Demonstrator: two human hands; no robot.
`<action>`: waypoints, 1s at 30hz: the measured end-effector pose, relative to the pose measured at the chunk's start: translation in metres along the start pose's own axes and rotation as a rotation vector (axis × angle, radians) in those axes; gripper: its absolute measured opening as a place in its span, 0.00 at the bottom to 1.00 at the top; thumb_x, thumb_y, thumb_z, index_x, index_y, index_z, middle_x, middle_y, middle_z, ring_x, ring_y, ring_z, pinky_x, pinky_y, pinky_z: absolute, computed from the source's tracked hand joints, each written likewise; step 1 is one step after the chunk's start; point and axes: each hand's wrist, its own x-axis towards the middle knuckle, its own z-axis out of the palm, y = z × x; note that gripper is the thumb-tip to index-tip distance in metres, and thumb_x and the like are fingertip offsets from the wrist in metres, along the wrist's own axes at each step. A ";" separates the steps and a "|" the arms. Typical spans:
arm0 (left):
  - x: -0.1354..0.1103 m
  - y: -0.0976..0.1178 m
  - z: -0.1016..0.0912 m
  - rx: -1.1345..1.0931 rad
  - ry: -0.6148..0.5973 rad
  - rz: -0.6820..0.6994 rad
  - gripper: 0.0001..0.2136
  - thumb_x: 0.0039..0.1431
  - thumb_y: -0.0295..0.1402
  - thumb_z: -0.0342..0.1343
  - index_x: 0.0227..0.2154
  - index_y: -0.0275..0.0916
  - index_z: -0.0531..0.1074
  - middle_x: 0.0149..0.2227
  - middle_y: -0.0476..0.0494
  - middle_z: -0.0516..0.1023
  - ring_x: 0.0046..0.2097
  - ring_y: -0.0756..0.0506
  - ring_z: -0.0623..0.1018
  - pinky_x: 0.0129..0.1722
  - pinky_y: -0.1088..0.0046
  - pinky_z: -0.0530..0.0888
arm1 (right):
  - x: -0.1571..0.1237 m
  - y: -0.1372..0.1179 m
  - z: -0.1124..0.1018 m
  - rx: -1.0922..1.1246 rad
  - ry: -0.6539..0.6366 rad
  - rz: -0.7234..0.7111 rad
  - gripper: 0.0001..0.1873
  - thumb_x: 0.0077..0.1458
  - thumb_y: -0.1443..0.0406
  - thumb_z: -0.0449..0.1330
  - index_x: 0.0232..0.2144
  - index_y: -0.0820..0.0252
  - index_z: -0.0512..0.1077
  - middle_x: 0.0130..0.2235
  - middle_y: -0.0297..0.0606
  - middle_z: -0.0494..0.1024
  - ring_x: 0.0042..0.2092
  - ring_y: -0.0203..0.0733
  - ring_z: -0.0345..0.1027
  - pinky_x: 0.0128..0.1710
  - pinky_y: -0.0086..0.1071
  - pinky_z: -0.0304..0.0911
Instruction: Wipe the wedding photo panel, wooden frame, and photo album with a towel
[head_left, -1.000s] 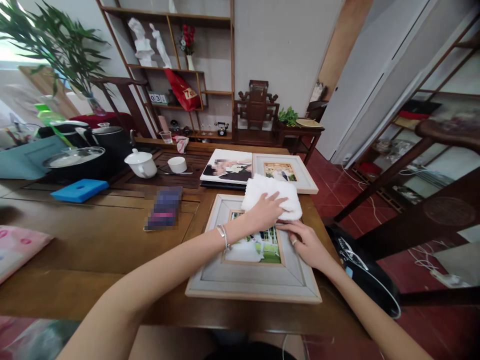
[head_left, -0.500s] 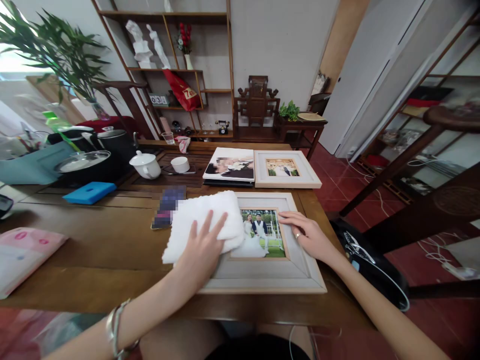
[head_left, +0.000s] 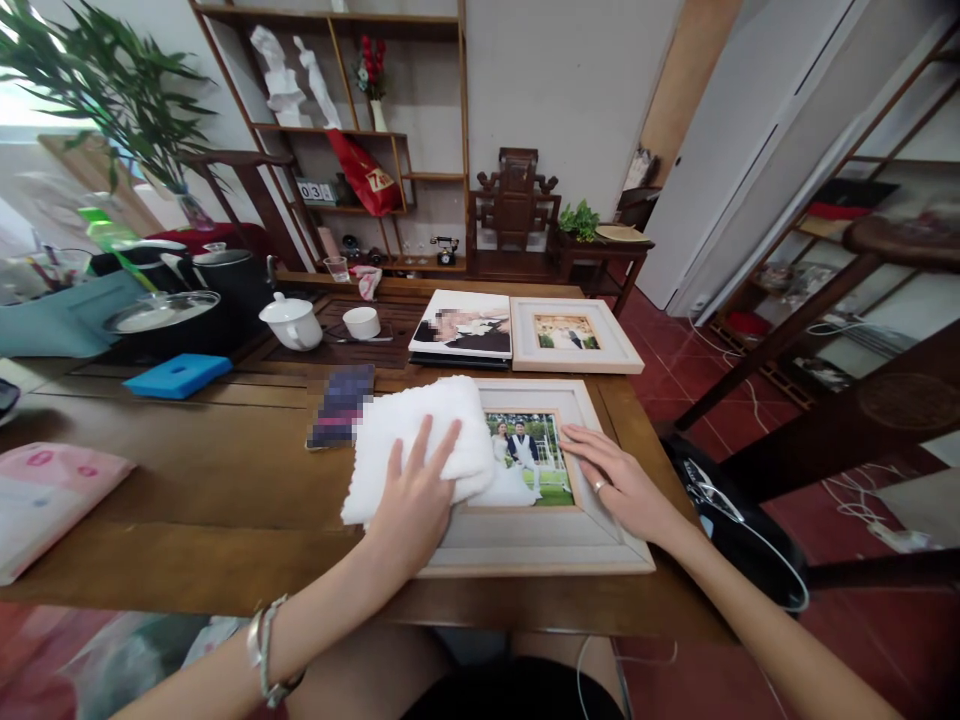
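Observation:
A pale wooden picture frame [head_left: 570,535] with a wedding photo lies flat near the front edge of a brown wooden table [head_left: 195,480]. A white cloth [head_left: 409,430] covers the frame's left side. My left hand [head_left: 416,495] lies flat on the cloth, fingers spread. My right hand [head_left: 619,485] rests flat on the frame's right border, fingers stretched out, a ring on one finger.
Behind the frame lie a second framed photo [head_left: 574,335] and a photo album [head_left: 461,330]. A blurred flat object [head_left: 341,405], a white teapot [head_left: 292,322], a cup [head_left: 361,322], a blue box [head_left: 178,375] and pots stand to the left. A black bag [head_left: 731,530] sits at the table's right.
My left hand has swept the cloth from the frame's upper right corner over to its left side. My right hand has stayed on the right border.

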 end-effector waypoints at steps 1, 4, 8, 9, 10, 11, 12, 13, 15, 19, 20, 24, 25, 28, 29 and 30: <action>0.005 0.000 0.000 0.001 0.008 0.004 0.11 0.52 0.24 0.56 0.34 0.41 0.82 0.68 0.41 0.54 0.68 0.25 0.54 0.58 0.41 0.65 | 0.000 0.001 0.001 0.000 0.007 -0.005 0.25 0.59 0.72 0.48 0.55 0.52 0.71 0.62 0.40 0.69 0.65 0.47 0.58 0.65 0.56 0.53; 0.031 0.000 0.000 0.001 0.017 0.042 0.12 0.54 0.24 0.56 0.38 0.39 0.81 0.69 0.39 0.51 0.68 0.25 0.53 0.59 0.39 0.63 | -0.001 0.005 0.002 0.004 0.022 -0.035 0.29 0.55 0.75 0.47 0.56 0.51 0.70 0.62 0.40 0.68 0.65 0.47 0.57 0.66 0.57 0.52; 0.081 0.004 0.004 -0.001 0.054 0.216 0.15 0.55 0.23 0.55 0.44 0.39 0.79 0.70 0.40 0.48 0.69 0.27 0.51 0.61 0.39 0.58 | -0.002 0.008 0.002 -0.002 0.019 -0.083 0.31 0.53 0.76 0.46 0.56 0.53 0.69 0.62 0.42 0.68 0.65 0.48 0.57 0.65 0.59 0.52; 0.094 0.007 0.006 0.002 0.073 0.283 0.17 0.56 0.22 0.54 0.46 0.40 0.78 0.70 0.41 0.47 0.69 0.28 0.51 0.62 0.41 0.58 | -0.002 0.008 0.002 -0.007 0.017 -0.091 0.31 0.53 0.76 0.46 0.56 0.54 0.69 0.61 0.43 0.68 0.65 0.48 0.57 0.65 0.59 0.52; 0.107 0.011 0.007 0.006 0.095 0.350 0.18 0.56 0.21 0.53 0.47 0.40 0.77 0.71 0.42 0.47 0.69 0.30 0.50 0.63 0.43 0.57 | -0.002 0.009 0.002 -0.011 0.014 -0.097 0.30 0.53 0.76 0.46 0.56 0.55 0.69 0.61 0.44 0.68 0.65 0.48 0.58 0.64 0.58 0.53; 0.120 0.016 0.007 0.011 0.117 0.414 0.18 0.57 0.20 0.53 0.48 0.40 0.77 0.71 0.43 0.47 0.69 0.32 0.50 0.63 0.45 0.56 | -0.002 0.009 0.002 -0.016 0.010 -0.101 0.30 0.53 0.76 0.47 0.56 0.55 0.69 0.60 0.45 0.69 0.64 0.49 0.58 0.64 0.58 0.54; 0.132 0.021 0.008 0.017 0.139 0.471 0.18 0.57 0.20 0.52 0.48 0.40 0.77 0.71 0.44 0.47 0.70 0.33 0.50 0.64 0.47 0.55 | -0.002 0.009 0.002 -0.021 0.005 -0.100 0.31 0.52 0.76 0.47 0.56 0.56 0.69 0.59 0.45 0.70 0.64 0.49 0.59 0.64 0.58 0.55; 0.143 0.026 0.008 0.022 0.160 0.524 0.18 0.58 0.20 0.52 0.48 0.40 0.76 0.71 0.45 0.47 0.70 0.34 0.50 0.64 0.49 0.55 | -0.002 0.009 0.002 -0.025 -0.001 -0.097 0.31 0.52 0.76 0.47 0.56 0.56 0.69 0.59 0.45 0.70 0.63 0.49 0.59 0.63 0.58 0.55; 0.161 0.033 0.007 0.027 0.186 0.624 0.18 0.60 0.20 0.50 0.48 0.41 0.76 0.71 0.48 0.48 0.70 0.37 0.51 0.64 0.53 0.55 | -0.002 0.009 0.001 -0.030 -0.004 -0.086 0.32 0.50 0.77 0.47 0.56 0.56 0.69 0.59 0.44 0.70 0.64 0.49 0.59 0.64 0.57 0.55; 0.177 0.032 0.005 0.032 0.163 0.726 0.19 0.60 0.18 0.48 0.48 0.42 0.76 0.70 0.52 0.51 0.69 0.40 0.53 0.63 0.58 0.57 | -0.001 0.009 0.001 -0.010 0.011 -0.082 0.33 0.51 0.77 0.47 0.57 0.53 0.69 0.60 0.42 0.69 0.64 0.49 0.58 0.64 0.58 0.54; 0.176 0.028 0.005 0.032 0.150 0.731 0.20 0.60 0.18 0.48 0.48 0.43 0.76 0.69 0.52 0.52 0.69 0.41 0.53 0.63 0.58 0.57 | -0.001 0.009 0.001 -0.001 0.012 -0.084 0.33 0.51 0.76 0.47 0.57 0.53 0.69 0.60 0.42 0.70 0.64 0.49 0.59 0.63 0.58 0.55; 0.159 0.005 0.001 0.045 0.079 0.745 0.19 0.57 0.17 0.52 0.46 0.42 0.76 0.67 0.50 0.59 0.68 0.40 0.58 0.61 0.60 0.61 | 0.000 0.010 0.002 0.027 0.026 -0.085 0.32 0.51 0.76 0.47 0.56 0.53 0.70 0.60 0.42 0.70 0.63 0.49 0.60 0.63 0.58 0.55; 0.152 -0.001 -0.002 0.051 0.055 0.746 0.18 0.56 0.18 0.53 0.44 0.42 0.77 0.66 0.50 0.61 0.67 0.40 0.59 0.60 0.60 0.62 | 0.000 0.010 0.003 0.031 0.032 -0.081 0.32 0.51 0.76 0.47 0.55 0.53 0.70 0.60 0.42 0.70 0.64 0.49 0.60 0.64 0.58 0.55; 0.121 -0.014 -0.017 0.047 -0.073 0.704 0.16 0.54 0.18 0.55 0.41 0.43 0.79 0.65 0.50 0.63 0.67 0.39 0.60 0.59 0.58 0.64 | 0.000 0.008 0.004 0.037 0.039 -0.061 0.32 0.50 0.78 0.46 0.55 0.55 0.71 0.61 0.43 0.70 0.64 0.47 0.59 0.64 0.57 0.54; 0.107 -0.016 -0.024 0.037 -0.136 0.671 0.17 0.54 0.17 0.55 0.42 0.43 0.78 0.65 0.50 0.62 0.67 0.39 0.60 0.59 0.58 0.65 | 0.000 0.008 0.004 0.039 0.039 -0.053 0.33 0.50 0.78 0.46 0.55 0.55 0.71 0.61 0.43 0.70 0.64 0.47 0.59 0.65 0.57 0.54; 0.092 -0.016 -0.032 0.023 -0.205 0.624 0.18 0.54 0.17 0.55 0.43 0.43 0.78 0.65 0.49 0.62 0.67 0.39 0.60 0.59 0.57 0.65 | 0.000 0.007 0.005 0.041 0.039 -0.046 0.32 0.50 0.78 0.46 0.54 0.56 0.71 0.61 0.43 0.70 0.64 0.46 0.59 0.65 0.56 0.54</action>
